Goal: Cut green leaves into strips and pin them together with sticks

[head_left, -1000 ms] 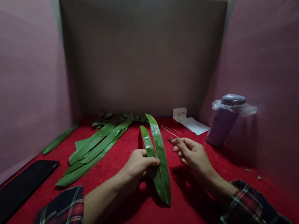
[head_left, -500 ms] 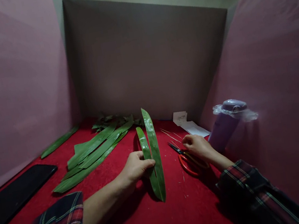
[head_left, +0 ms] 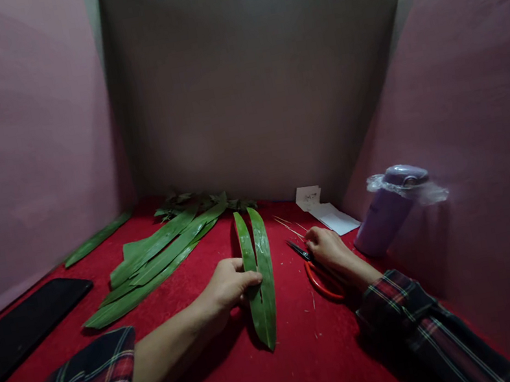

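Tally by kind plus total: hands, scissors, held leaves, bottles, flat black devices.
Hands: 2 (left hand, right hand)
Scissors: 1
Split green leaf, held: 1
Purple bottle: 1
Flat black device, phone-like: 1
Total: 6

Piled leaves not included; they overlap too much to count.

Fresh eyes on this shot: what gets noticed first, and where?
Likely the split green leaf at lower centre, held in the left hand and bright against the red surface. Next, the red-handled scissors to its right, by the right hand; whether that hand grasps them is unclear. Then the purple bottle farther right, clear plastic around its top.
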`<state>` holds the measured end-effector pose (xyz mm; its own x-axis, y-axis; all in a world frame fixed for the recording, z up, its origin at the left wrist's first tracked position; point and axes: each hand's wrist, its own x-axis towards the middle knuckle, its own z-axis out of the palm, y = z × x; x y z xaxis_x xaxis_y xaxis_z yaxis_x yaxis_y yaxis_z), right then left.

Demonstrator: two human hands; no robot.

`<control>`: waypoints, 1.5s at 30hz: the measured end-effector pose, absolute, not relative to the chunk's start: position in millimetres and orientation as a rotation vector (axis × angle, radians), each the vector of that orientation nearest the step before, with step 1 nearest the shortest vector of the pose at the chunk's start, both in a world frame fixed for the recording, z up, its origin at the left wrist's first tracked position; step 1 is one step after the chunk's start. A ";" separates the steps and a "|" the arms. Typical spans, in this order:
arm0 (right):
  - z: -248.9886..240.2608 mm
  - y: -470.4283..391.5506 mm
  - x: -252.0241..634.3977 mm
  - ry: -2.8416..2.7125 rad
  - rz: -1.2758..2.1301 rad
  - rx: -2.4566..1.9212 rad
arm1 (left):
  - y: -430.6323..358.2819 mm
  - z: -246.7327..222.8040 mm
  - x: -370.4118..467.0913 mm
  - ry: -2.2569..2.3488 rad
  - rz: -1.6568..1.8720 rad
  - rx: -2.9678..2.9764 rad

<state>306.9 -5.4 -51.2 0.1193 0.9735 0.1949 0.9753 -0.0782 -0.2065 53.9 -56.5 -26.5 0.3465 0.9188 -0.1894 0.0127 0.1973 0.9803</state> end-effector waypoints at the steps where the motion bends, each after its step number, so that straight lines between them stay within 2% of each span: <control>1: -51.5 -5.5 306.7 -1.902 -0.020 -2.112 | -57.0 -26.7 54.6 1.015 0.823 1.208; 7: -54.2 -4.3 302.0 -1.883 0.000 -2.092 | -58.8 -27.1 58.3 0.917 0.855 1.163; 17: -32.0 -19.1 314.0 -1.520 0.021 -1.776 | -60.9 -15.0 53.7 0.918 1.307 1.245; 19: -22.2 -30.3 308.3 -1.429 0.073 -1.667 | -64.2 -17.0 55.7 0.867 1.218 1.261; 24: -10.7 -81.5 269.2 -1.310 0.314 -1.399 | -71.2 -25.1 59.0 0.909 0.736 1.129; 27: -19.6 -113.2 238.2 -1.316 0.464 -1.320 | -72.0 -27.0 58.8 0.904 0.685 1.066; 29: -29.3 -125.5 221.5 -1.355 0.734 -1.209 | -71.2 -27.1 58.8 0.897 0.670 1.053; 31: -38.3 -130.0 211.7 -1.447 0.804 -1.098 | -70.1 -26.7 59.0 0.897 0.660 1.049; 39: -42.9 -128.8 215.8 -1.551 0.874 -1.018 | -72.4 -21.3 58.4 0.889 0.657 1.074; 45: -42.8 -132.4 213.6 -1.615 0.734 -0.988 | -70.4 -21.0 59.0 0.925 0.729 1.112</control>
<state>213.6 -132.4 -42.8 -0.1023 0.8825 0.4590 0.2345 0.4698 -0.8511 59.0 -70.4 -21.0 0.4456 0.8606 -0.2467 -0.0380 0.2935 0.9552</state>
